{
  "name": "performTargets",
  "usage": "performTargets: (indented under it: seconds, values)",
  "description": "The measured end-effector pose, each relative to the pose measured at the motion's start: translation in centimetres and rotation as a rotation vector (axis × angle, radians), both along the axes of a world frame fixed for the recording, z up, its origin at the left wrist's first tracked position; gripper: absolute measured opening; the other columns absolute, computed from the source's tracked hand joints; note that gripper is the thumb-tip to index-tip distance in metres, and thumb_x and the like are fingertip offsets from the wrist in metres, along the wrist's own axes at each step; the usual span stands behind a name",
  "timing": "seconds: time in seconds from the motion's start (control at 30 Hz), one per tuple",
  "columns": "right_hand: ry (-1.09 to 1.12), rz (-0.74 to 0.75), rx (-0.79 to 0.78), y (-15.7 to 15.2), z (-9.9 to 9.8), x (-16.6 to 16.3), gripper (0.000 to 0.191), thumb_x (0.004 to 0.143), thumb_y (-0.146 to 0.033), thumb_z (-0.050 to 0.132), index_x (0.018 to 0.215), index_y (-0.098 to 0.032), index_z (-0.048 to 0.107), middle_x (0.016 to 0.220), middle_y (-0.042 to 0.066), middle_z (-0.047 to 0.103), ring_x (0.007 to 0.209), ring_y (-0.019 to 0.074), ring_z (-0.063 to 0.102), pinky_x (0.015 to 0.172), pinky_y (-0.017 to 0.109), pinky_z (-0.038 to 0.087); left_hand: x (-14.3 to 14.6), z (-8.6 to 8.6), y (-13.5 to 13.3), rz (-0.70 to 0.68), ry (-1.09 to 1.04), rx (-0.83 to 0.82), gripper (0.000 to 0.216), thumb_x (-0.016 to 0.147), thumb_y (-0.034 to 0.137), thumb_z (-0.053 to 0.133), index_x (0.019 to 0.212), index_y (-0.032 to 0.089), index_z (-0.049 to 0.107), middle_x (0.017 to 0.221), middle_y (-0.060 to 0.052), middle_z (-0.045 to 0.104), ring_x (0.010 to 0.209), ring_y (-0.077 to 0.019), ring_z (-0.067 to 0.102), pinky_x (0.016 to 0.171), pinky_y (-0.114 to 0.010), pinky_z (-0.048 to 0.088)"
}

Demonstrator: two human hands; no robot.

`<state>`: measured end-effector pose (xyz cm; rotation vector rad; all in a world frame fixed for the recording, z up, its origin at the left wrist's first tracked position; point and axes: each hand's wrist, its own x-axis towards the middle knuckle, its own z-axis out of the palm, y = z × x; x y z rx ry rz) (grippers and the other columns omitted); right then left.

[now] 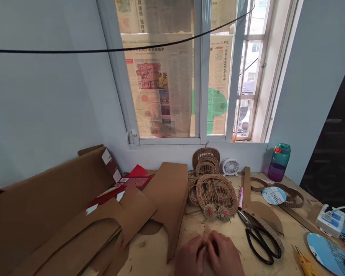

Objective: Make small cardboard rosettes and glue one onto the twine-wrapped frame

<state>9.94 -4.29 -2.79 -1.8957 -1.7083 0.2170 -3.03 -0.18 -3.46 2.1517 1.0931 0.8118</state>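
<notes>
My left hand (191, 255) and my right hand (223, 253) meet over the wooden table (149, 251) at the bottom centre. Their fingers are closed and pinched together at the tips. Whatever lies between them is too small or too hidden to make out. Just beyond is a pile of coiled brown twine loops (215, 188), with two pleated rosettes (224, 213) with red centres at its front. Black-handled scissors (260, 239) lie to the right of my right hand, blades pointing away. A pink marker (240, 198) rests near their tips.
Cut cardboard sheets (169, 184) and a large cardboard box (60, 184) fill the left. At right are a cardboard half-disc (266, 214), round blue labels (274, 195), a yellow-bodied tool (304, 262) and a power strip (330, 221). A small fan (230, 167) and water bottle (278, 163) stand behind.
</notes>
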Motion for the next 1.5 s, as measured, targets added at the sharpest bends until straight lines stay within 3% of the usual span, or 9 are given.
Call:
performTargets:
  seconds: [0.43, 0.7, 0.9, 1.17, 1.5]
  values:
    - [-0.046, 0.043, 0.043, 0.2, -0.2, 0.1, 0.021, 0.087, -0.019, 0.043, 0.07, -0.022, 0.056, 0.073, 0.002, 0.068, 0.071, 0.0172, 0.061, 0.066, 0.023, 0.037, 0.0, 0.7, -0.5, 0.001, 0.044, 0.0, 0.021, 0.079, 0.013, 0.042, 0.068, 0.02, 0.059, 0.078, -0.005, 0.068, 0.072, -0.0196, 0.06, 0.059, -0.024, 0.039]
    - [-0.004, 0.035, 0.04, 0.2, -0.1, 0.0, 0.023, 0.09, -0.028, 0.041, 0.077, -0.021, 0.058, 0.076, 0.003, 0.067, 0.074, 0.0185, 0.06, 0.069, 0.027, 0.037, -0.1, 1.2, -0.4, -0.006, 0.029, 0.026, 0.02, 0.08, 0.011, 0.042, 0.074, 0.019, 0.059, 0.081, -0.007, 0.069, 0.075, -0.0214, 0.062, 0.062, -0.026, 0.041]
    - [-0.036, 0.036, 0.063, -0.4, 0.8, -0.2, 0.024, 0.09, -0.023, 0.04, 0.072, -0.021, 0.057, 0.073, 0.002, 0.066, 0.073, 0.0181, 0.058, 0.071, 0.028, 0.035, -0.1, 1.0, -0.8, -0.002, -0.02, 0.03, 0.021, 0.081, 0.011, 0.042, 0.074, 0.019, 0.06, 0.081, -0.005, 0.069, 0.076, -0.0199, 0.062, 0.066, -0.025, 0.043]
    - [0.04, -0.02, 0.083, -0.8, 1.7, -0.9, 0.023, 0.088, -0.018, 0.042, 0.071, -0.02, 0.055, 0.073, 0.001, 0.066, 0.073, 0.017, 0.058, 0.068, 0.025, 0.034, -0.3, 1.1, -0.8, -0.064, -0.115, 0.017, 0.026, 0.083, 0.013, 0.041, 0.093, 0.021, 0.063, 0.091, -0.004, 0.071, 0.084, -0.0185, 0.064, 0.073, -0.025, 0.047]
    - [0.057, 0.043, 0.033, 0.0, 0.4, -0.4, 0.021, 0.088, -0.018, 0.042, 0.071, -0.02, 0.056, 0.074, 0.002, 0.065, 0.073, 0.0178, 0.057, 0.067, 0.026, 0.034, -0.3, 0.0, -0.5, -0.015, -0.026, 0.053, 0.02, 0.081, 0.011, 0.042, 0.076, 0.02, 0.06, 0.08, -0.005, 0.069, 0.076, -0.0198, 0.063, 0.064, -0.025, 0.046]
